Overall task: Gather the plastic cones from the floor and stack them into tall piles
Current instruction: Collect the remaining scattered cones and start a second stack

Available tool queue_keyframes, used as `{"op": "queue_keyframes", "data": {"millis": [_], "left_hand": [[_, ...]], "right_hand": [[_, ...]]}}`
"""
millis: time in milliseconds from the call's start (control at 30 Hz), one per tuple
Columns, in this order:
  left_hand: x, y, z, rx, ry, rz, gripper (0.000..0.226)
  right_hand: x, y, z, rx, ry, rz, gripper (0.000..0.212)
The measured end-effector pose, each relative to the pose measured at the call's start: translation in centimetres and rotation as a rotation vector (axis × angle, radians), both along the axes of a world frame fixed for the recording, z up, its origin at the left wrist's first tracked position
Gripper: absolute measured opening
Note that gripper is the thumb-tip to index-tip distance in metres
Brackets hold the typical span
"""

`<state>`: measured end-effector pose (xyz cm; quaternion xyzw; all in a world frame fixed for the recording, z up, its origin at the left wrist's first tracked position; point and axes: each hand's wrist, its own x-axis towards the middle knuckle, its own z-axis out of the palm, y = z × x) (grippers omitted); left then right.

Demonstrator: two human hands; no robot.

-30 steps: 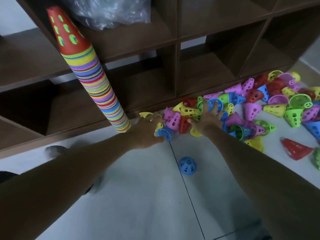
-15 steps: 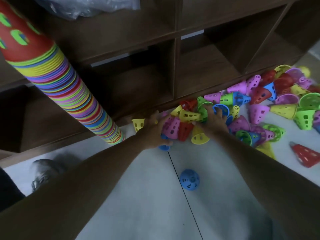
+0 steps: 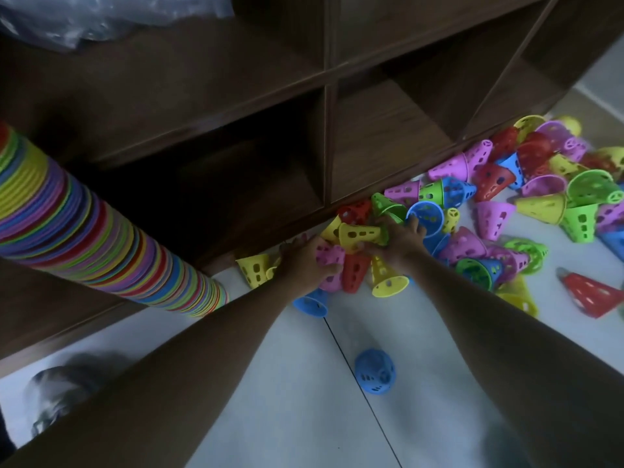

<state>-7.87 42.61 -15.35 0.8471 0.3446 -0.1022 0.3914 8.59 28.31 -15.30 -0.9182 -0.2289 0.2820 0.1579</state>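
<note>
1. The shelf unit [image 3: 236, 106] is the biggest thing here, filling the frame from 9 round to 1 o'clock. Its open compartments look bare as far as the dim light shows, except the top one at 11 o'clock, where a crumpled clear plastic bag [image 3: 101, 18] lies.

2. The tall pile [image 3: 84, 231] comes in from 9 o'clock and runs down to the floor [image 3: 270, 383] near the centre — many nested cones, rims banded in yellow, purple, blue and red. It leans toward the shelf unit; its top is out of view. I judge this to be the finished part of the job, and a good share of it.

3. The loose cones [image 3: 506, 197] are what is left: a thick scatter from the centre out to 3 o'clock, lying on their sides against the shelf foot, pink, green, yellow, red and blue, unstacked. A red cone [image 3: 594, 295] lies apart at 3 o'clock, a blue cone [image 3: 374, 371] alone at 6 o'clock.

4. The left hand [image 3: 304, 265], just left of centre, has its fingers curled round a pink cone [image 3: 329, 261] at the heap's near edge.

5. The right hand [image 3: 398, 238], beside it at centre, grips a yellow cone [image 3: 359, 233] lying sideways — so both hands are gathering, and nothing has yet gone to the pile.
</note>
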Motion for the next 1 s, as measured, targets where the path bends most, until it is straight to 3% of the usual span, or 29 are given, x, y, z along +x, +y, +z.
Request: {"op": "queue_keyframes", "data": {"millis": [267, 400, 633, 1000], "left_hand": [[-0.5, -0.3, -0.1, -0.19, -0.192, 0.071, 0.038], [-1.3, 0.1, -0.1, -0.203, -0.238, 0.057, 0.032], [-2.1, 0.9, -0.5, -0.229, -0.249, 0.072, 0.039], [-1.8, 0.4, 0.6, -0.321, -0.302, 0.18, 0.043]], "right_hand": [[0.5, 0.1, -0.1, -0.082, 0.002, 0.017, 0.077], [0.0, -0.9, -0.6, 0.009, -0.07, -0.034, 0.071], [-3.5, -2.6, -1.6, 0.081, -0.272, -0.075, 0.066], [-2.5, -3.3, -1.7, 0.229, -0.309, -0.154, 0.051]]}}
